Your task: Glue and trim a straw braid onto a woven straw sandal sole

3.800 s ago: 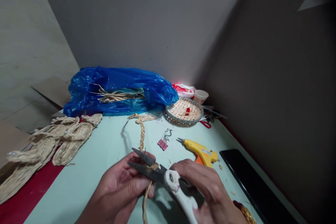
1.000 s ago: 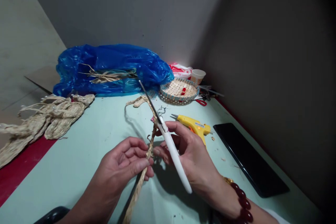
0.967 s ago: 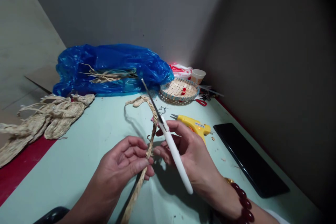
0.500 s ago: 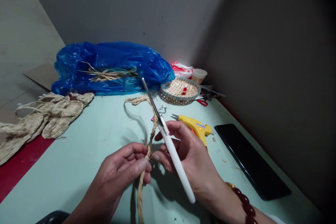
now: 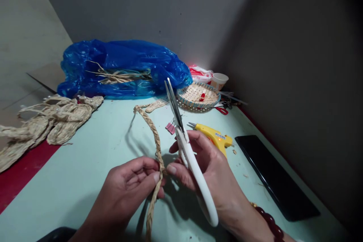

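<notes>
A long braided straw cord (image 5: 154,139) rises from the pale green table (image 5: 93,162) and loops back toward the far side. My left hand (image 5: 129,185) pinches the cord between thumb and fingers near the table's front. My right hand (image 5: 205,170) is closed around white-handled scissors (image 5: 189,155), blades together and pointing up and away, while its fingertips also touch the cord beside my left thumb.
A yellow glue gun (image 5: 213,137) lies just behind my right hand, with pink binder clips (image 5: 170,127) near it. A black phone (image 5: 276,176) lies at right. A woven tray (image 5: 197,96), paper cup (image 5: 219,80), blue plastic bag (image 5: 124,68) and straw sandals (image 5: 51,121) are farther back.
Since 3.8 s ago the scissors went from open on the cord to blades together and raised. In the last second both hands drew slightly nearer, and the cord's loop stands higher.
</notes>
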### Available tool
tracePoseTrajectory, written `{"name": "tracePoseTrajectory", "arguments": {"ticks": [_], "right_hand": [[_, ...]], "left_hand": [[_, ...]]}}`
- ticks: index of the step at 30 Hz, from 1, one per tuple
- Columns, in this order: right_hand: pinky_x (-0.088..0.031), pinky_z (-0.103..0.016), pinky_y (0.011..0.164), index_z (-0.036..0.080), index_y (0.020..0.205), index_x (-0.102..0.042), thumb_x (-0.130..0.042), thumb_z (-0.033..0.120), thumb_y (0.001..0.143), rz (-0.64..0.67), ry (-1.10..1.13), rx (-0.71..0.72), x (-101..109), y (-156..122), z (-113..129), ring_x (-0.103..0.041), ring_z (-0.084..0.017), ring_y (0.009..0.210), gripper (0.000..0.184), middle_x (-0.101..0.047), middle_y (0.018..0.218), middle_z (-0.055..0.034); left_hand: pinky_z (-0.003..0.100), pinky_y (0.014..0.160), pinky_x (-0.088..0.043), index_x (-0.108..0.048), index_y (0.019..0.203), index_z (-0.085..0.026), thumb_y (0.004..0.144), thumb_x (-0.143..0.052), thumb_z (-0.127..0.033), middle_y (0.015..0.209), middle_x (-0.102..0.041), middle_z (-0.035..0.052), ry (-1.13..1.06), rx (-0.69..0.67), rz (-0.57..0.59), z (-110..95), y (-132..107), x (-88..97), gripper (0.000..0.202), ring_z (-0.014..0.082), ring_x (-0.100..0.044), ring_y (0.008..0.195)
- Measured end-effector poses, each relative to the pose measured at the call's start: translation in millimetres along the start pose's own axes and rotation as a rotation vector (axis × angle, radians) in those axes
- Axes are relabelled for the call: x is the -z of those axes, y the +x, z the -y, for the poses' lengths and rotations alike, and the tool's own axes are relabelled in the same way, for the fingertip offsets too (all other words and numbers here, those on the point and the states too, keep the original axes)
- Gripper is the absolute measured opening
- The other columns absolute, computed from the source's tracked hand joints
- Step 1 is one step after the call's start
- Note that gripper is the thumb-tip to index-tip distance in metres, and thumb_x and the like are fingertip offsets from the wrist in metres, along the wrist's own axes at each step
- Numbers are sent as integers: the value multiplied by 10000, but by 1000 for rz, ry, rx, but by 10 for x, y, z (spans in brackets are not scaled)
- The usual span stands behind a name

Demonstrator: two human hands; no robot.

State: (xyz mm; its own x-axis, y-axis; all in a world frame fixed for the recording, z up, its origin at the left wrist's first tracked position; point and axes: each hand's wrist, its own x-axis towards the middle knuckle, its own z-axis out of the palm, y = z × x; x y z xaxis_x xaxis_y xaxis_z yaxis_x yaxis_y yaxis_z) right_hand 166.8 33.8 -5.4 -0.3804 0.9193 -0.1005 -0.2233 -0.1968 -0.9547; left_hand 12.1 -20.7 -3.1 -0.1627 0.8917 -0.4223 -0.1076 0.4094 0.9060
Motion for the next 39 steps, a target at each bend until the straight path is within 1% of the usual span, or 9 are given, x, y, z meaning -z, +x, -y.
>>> {"name": "tracePoseTrajectory", "arguments": {"ticks": [8, 11, 14, 18, 21, 25, 29, 34, 39], "right_hand": [[-476, -192, 516, 245, 985, -557, -822, 223, 687, -85, -216, 181, -1, 14, 66, -527, -71, 568, 400, -615, 875, 17], [-506, -221, 550, 244, 1011, -547, -779, 277, 747, -99, -353, 255, 78, 31, 107, -547, -96, 605, 354, -608, 910, -7], [-519, -236, 566, 247, 1077, -549, -714, 293, 829, -41, -574, 325, 198, 35, 170, -578, -125, 627, 301, -630, 888, -15], [-537, -255, 682, 274, 1141, -553, -633, 167, 846, 90, -949, 589, 328, 38, 214, -642, -176, 805, 324, -658, 986, -27], [-552, -258, 726, 258, 1160, -548, -578, 122, 820, 154, -1069, 759, 369, 58, 198, -671, -199, 878, 367, -669, 1045, -49], [-578, -288, 744, 217, 1255, -513, -517, 131, 825, 169, -1143, 911, 391, 87, 169, -696, -255, 962, 438, -680, 1114, -109], [-585, -312, 757, 219, 1280, -494, -530, 123, 816, 172, -1160, 965, 423, 106, 145, -696, -283, 988, 476, -682, 1113, -125], [-569, -328, 789, 209, 1301, -478, -511, 101, 823, 156, -1194, 986, 508, 137, 88, -675, -277, 1006, 491, -658, 1107, -135], [-565, -327, 814, 204, 1307, -484, -501, 113, 803, 189, -1229, 996, 579, 178, 37, -661, -274, 1030, 513, -641, 1142, -130]], "left_hand": [[182, 624, -469, -724, 775, -173, 718, -798, -286, 676, -701, -5, -235, 50, 151, -4, 87, 114, 147, 111, -612, 621], [177, 639, -475, -716, 777, -170, 753, -776, -228, 679, -687, -1, -323, 74, 129, -32, 93, 154, 86, 110, -608, 639], [186, 655, -478, -722, 795, -167, 768, -763, -190, 685, -678, 10, -449, 69, 128, -82, 96, 213, 55, 112, -602, 645], [217, 688, -499, -734, 835, -150, 710, -803, -179, 724, -683, 36, -594, 32, 125, -185, 124, 314, 145, 135, -616, 678], [200, 618, -492, -732, 814, -137, 676, -825, -171, 684, -668, 39, -679, -15, 192, -272, 135, 369, 169, 121, -595, 621], [205, 601, -503, -731, 774, -143, 622, -858, -139, 672, -672, 36, -747, -8, 189, -347, 105, 387, 199, 115, -596, 589], [203, 605, -508, -729, 758, -139, 583, -891, -145, 678, -677, 32, -745, -9, 133, -370, 72, 402, 238, 120, -612, 604], [173, 588, -492, -718, 731, -147, 635, -875, -166, 671, -667, 22, -773, -21, 150, -363, 44, 461, 185, 102, -600, 596], [184, 604, -499, -714, 721, -154, 608, -893, -181, 665, -679, 34, -777, -36, 129, -364, 40, 484, 213, 111, -597, 604]]}}
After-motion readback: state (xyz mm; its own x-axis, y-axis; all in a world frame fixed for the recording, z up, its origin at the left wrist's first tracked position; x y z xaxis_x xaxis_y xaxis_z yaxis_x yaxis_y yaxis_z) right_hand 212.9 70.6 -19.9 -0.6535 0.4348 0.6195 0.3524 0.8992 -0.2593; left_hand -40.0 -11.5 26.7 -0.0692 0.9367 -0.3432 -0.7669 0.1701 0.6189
